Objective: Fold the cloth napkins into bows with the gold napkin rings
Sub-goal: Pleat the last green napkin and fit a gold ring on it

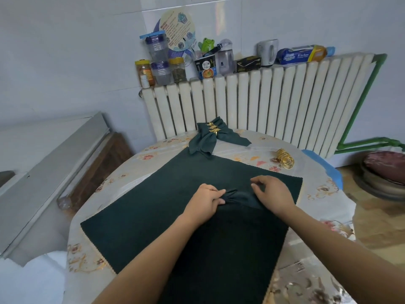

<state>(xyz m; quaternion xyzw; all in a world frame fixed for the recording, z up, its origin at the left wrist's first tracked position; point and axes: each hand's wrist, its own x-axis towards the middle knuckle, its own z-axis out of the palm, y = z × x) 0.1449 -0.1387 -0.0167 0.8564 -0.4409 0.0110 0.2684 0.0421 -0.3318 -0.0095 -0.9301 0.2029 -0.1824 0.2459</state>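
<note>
Napkin, dark green and gathered into pleats, sits mid-frame between the left hand and right hand, both pinching it. It lies on a nubbly green cloth over the round, floral-covered bench. Finished bows and gold rings lie toward the ribbed white radiator.

left hand, right hand pinching green napkin
</note>
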